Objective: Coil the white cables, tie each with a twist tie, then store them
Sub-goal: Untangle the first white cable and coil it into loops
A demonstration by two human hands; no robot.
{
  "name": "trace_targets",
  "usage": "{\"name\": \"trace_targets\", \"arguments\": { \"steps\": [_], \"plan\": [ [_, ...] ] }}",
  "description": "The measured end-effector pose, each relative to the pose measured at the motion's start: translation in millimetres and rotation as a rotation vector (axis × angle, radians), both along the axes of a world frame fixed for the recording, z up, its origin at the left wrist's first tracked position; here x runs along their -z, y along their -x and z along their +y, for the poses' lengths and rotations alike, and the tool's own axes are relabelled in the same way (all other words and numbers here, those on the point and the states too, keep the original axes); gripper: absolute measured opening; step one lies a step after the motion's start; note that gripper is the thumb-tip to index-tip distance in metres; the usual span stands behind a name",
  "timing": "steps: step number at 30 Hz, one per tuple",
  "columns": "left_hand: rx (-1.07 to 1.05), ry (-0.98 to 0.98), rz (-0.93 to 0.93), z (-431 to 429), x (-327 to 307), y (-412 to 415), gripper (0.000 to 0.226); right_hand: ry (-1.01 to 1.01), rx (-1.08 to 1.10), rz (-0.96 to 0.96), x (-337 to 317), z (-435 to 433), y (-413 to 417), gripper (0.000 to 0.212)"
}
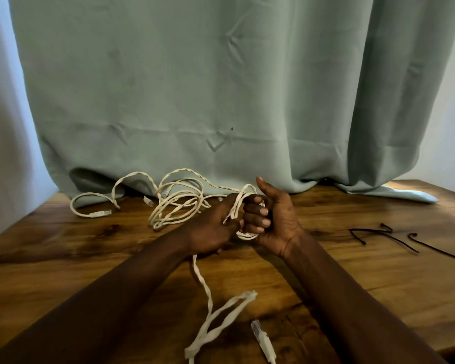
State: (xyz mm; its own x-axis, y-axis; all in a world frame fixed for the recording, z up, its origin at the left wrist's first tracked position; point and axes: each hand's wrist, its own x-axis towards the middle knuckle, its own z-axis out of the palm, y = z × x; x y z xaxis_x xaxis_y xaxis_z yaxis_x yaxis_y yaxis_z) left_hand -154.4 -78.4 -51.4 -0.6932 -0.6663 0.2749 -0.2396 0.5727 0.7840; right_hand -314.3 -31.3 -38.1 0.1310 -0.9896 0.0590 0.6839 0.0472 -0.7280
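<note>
The right hand [271, 219] stands upright near the middle of the table [352, 279], thumb raised and 4 fingers curled through a small coil [243, 235] of white cable. It seems to serve as the former that keeps every loop 1 size. The left hand [212, 231] touches it on the inner side and grips the same cable where it meets the coil, probably to lay each turn and keep it taut. From under the left hand the free tail [204, 282] runs toward the near edge, doubles back on itself and ends in a clear plug [263, 340] near that edge. With that much slack, the coil looks only partly wound.

Toward the far edge, left of the hands, lies a loose tangle [177, 203] of more white cable. 1 twisted strand leads from it up to the coil and could snag as winding goes on. Black twist ties [386, 233] lie well apart toward the right edge, ready for tying. A green curtain [221, 101] hangs behind, its hem on the far edge. Where the cables get stored does not show.
</note>
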Motion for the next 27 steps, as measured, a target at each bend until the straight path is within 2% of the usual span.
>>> {"name": "trace_targets", "arguments": {
  "steps": [2,4,7,10,12,14,17,19,23,27],
  "plan": [
    [-0.029,0.114,-0.106,1,3,4,0.055,-0.016,0.031,0.028,1,1,-1,0.046],
    [-0.027,0.157,-0.120,5,5,6,0.059,-0.032,0.103,0.080,4,1,-2,0.050],
    [0.028,0.059,0.017,7,5,0,0.048,0.006,0.170,0.129,6,2,-3,0.055],
    [-0.049,-0.009,0.221,1,1,-9,0.038,0.071,0.082,0.091,5,3,-3,0.064],
    [-0.189,0.080,0.343,-4,0,-14,0.027,0.102,-0.048,0.059,6,1,-4,0.067],
    [-0.292,0.225,0.364,-3,1,-17,0.022,0.148,-0.140,0.031,6,-1,-6,0.063],
    [-0.306,0.511,0.156,4,5,-17,0.033,0.160,-0.153,-0.101,-3,-2,-6,0.060],
    [-0.273,0.637,0.005,5,6,-11,0.040,0.127,-0.055,-0.206,-9,0,-2,0.060],
    [-0.215,0.691,-0.226,8,2,4,0.029,0.153,0.075,-0.308,-9,4,9,0.051],
    [-0.215,0.667,-0.523,10,1,15,0.048,0.142,0.214,-0.383,-10,7,14,0.037]
  ]
}}
